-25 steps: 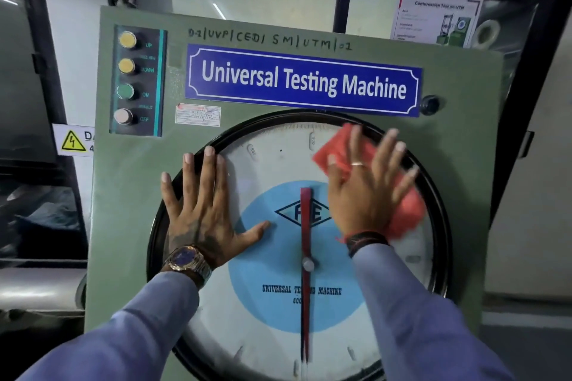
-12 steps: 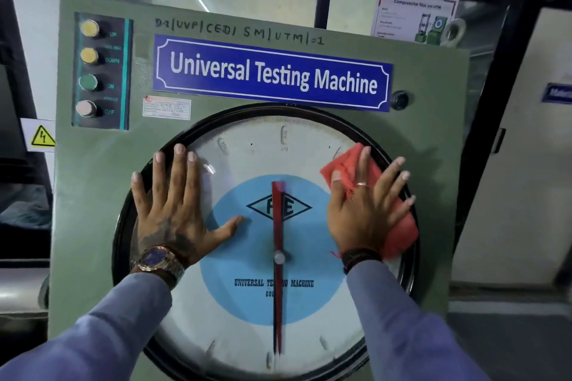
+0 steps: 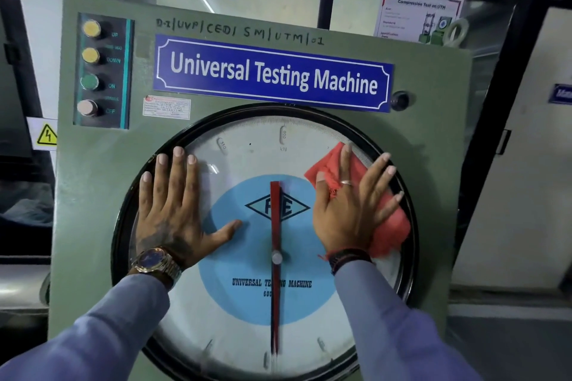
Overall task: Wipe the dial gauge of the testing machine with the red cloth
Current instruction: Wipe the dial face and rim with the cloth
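The dial gauge (image 3: 247, 312) is a big round black-rimmed face on the green machine panel, white with a blue centre and a red needle (image 3: 275, 257) standing vertical. My right hand (image 3: 349, 210) lies flat with fingers spread on the red cloth (image 3: 393, 226), pressing it against the glass at the gauge's upper right. The cloth sticks out above and to the right of the hand. My left hand (image 3: 173, 210) rests flat on the gauge's left side, fingers apart, holding nothing.
A blue "Universal Testing Machine" nameplate (image 3: 272, 74) sits above the gauge. A button strip (image 3: 93, 71) with yellow, green and pale buttons is at the upper left. A black knob (image 3: 400, 100) sits right of the nameplate. A white cabinet (image 3: 520, 164) stands to the right.
My right hand has slid the red cloth down and rightward along the gauge's upper right, toward the rim. My left hand has stayed flat on the gauge's left side. The camera view shifted.
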